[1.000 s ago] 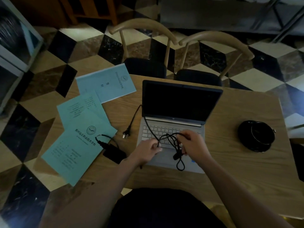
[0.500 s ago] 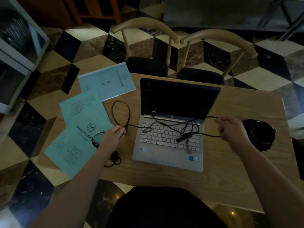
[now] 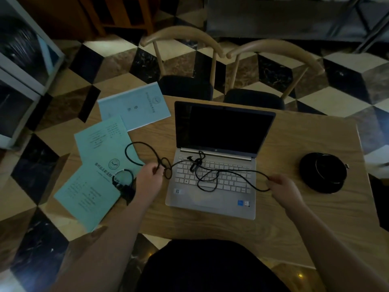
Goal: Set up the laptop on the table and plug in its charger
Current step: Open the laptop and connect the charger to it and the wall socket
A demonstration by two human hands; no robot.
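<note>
Tabletop [image 3: 294, 218]: light wood, visible grain, matt. Laptop [image 3: 212, 186]: silver deck, smooth, looks like brushed metal; screen black, glossy. Charger cable [image 3: 231, 171]: black, thin, smooth rubbery sheath. Booklets [image 3: 99, 165]: pale green-blue paper, matt. Round black object [image 3: 323, 172]: smooth, slight sheen. Chairs [image 3: 273, 47]: pale bent wood, dark seats. Floor [image 3: 117, 60]: polished stone tiles, glossy.

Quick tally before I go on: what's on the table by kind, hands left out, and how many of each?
Laptop: 1
Charger cable, a hand gripping each end of the stretch over the keyboard: 1
Charger brick: 1
Booklets: 3
Black round case: 1
Total: 7
</note>
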